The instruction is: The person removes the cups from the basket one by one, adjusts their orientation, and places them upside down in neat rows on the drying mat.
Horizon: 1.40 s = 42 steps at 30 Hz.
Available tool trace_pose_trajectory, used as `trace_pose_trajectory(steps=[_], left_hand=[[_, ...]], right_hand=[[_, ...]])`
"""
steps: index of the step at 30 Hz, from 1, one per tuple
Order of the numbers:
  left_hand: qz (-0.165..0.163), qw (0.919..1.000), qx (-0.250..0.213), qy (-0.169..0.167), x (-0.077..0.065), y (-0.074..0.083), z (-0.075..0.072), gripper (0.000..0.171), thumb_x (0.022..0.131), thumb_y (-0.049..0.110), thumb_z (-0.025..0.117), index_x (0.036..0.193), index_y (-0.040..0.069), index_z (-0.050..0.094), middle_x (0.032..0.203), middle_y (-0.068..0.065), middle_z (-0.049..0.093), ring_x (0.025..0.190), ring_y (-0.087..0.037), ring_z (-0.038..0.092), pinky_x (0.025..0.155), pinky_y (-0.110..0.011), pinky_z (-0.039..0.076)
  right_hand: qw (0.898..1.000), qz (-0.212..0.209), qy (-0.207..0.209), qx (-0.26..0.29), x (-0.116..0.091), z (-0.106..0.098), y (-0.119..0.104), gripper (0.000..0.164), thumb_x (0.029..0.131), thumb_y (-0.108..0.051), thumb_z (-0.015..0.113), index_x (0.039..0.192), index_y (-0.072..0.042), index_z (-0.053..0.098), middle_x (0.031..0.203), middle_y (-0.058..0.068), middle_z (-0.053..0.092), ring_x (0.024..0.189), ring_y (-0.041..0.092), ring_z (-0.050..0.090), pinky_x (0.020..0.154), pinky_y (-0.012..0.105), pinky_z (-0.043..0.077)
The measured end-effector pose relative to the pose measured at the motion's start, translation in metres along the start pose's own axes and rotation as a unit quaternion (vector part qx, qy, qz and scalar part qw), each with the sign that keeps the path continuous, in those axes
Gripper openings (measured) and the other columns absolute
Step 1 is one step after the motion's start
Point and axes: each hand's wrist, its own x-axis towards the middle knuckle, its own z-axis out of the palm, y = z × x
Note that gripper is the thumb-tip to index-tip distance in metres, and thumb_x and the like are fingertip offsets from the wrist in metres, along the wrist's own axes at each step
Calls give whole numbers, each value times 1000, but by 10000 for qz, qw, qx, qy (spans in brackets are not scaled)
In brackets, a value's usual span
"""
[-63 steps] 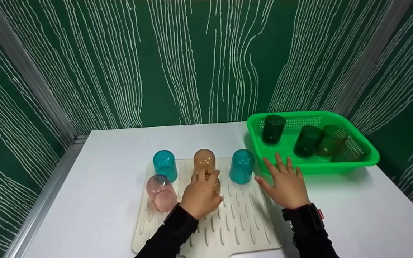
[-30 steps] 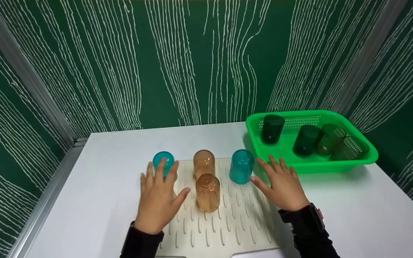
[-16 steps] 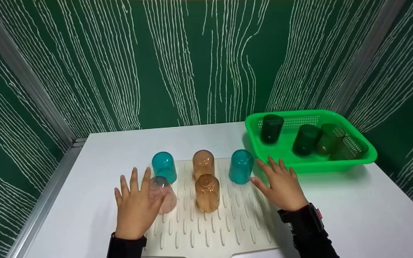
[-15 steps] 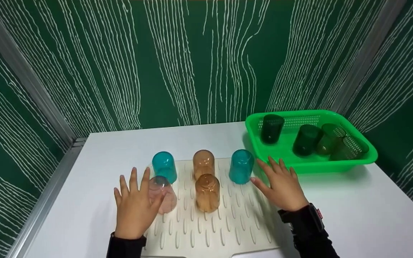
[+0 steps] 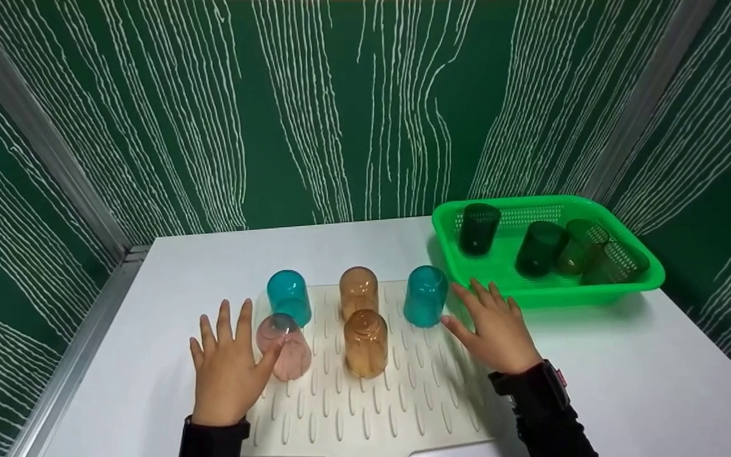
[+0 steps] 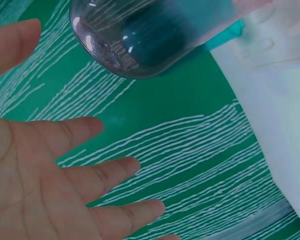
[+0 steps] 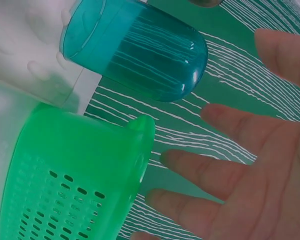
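Upside-down glasses stand on a cream ridged drying mat [image 5: 334, 425]. The back row has a blue glass [image 5: 289, 298], an amber glass [image 5: 359, 292] and another blue glass [image 5: 426, 297]. In front are a pink glass [image 5: 290, 355] and a second amber glass [image 5: 366, 349]. My left hand [image 5: 226, 374], fingers spread, is beside the pink glass; its thumb overlaps that glass in the head view, but the left wrist view shows a gap. My right hand [image 5: 497, 331] is spread between the right blue glass and the green basket, holding nothing.
A green plastic basket [image 5: 549, 296] stands at the back right of the white table [image 5: 213, 254]. Several dark-looking glasses sit inside, among them one at the left [image 5: 480, 231] and one near the middle [image 5: 540, 251]. Green walls with white lines rise behind the table.
My left hand has let go of the front amber glass, which stays on the mat. It has moved left past the pink glass with fingers spread. My right hand has hardly moved.
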Motion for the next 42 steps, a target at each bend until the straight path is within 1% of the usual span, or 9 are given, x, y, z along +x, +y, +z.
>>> trace_pose_trajectory(steps=[5,9,14,19,23,27,33,38,42], left_hand=[[-5,10000,1,22,0,1,-1,82,88,46,67,150,3,35,155,-33,24,140,-63,15,104,-81,13],[-60,10000,16,1,0,1,1,82,88,48,66,151,4,35,155,-33,24,140,-62,15,105,-80,14],[-124,9999,26,-51,-1,1,2,82,88,48,65,151,6,35,156,-32,23,140,-62,16,105,-80,13],[-167,9999,21,-18,0,0,2,82,88,48,66,151,6,35,156,-31,23,141,-62,15,105,-80,13],[-177,9998,-22,2,0,0,2,83,87,47,67,151,6,35,156,-32,23,141,-62,15,105,-80,12],[-156,9998,-62,46,0,1,0,84,86,45,69,151,6,35,156,-32,23,141,-62,14,106,-80,12],[-122,9998,30,160,-1,2,-1,84,85,47,70,150,6,36,155,-32,26,140,-62,17,105,-80,15],[-101,9999,57,125,-1,4,1,85,84,47,70,150,5,37,155,-32,26,140,-62,18,105,-80,15],[-63,9998,52,178,-2,4,1,84,84,47,71,149,5,38,154,-32,27,139,-62,19,104,-80,16]], right_hand=[[9999,-92,78,-42,6,0,2,65,94,-39,63,149,-12,42,152,27,36,142,53,25,109,73,17],[9991,-211,110,-337,23,-6,8,68,94,-43,62,150,-13,39,154,27,33,143,53,23,110,73,17],[9956,-266,53,-901,53,-27,23,72,94,-47,60,152,-13,34,156,28,28,143,54,20,110,73,17],[9912,-159,-99,-1314,85,-52,48,77,96,-53,54,154,-9,29,156,31,22,142,56,17,111,71,18],[9919,125,-381,-1205,106,-70,72,89,93,-65,48,156,-9,21,158,33,13,142,58,11,110,72,15],[9915,498,-769,-920,120,-81,95,98,90,-70,47,158,-9,10,158,34,3,142,58,2,110,74,10],[9852,799,-1322,-742,128,-77,118,107,88,-72,48,157,-3,4,156,36,-3,141,59,-7,110,75,3],[9775,828,-1568,-1142,129,-66,130,105,90,-66,53,154,7,10,153,40,10,140,59,6,111,71,10],[9719,775,-1744,-1378,129,-62,128,90,95,-46,58,148,15,20,147,43,21,135,58,22,110,68,22]])
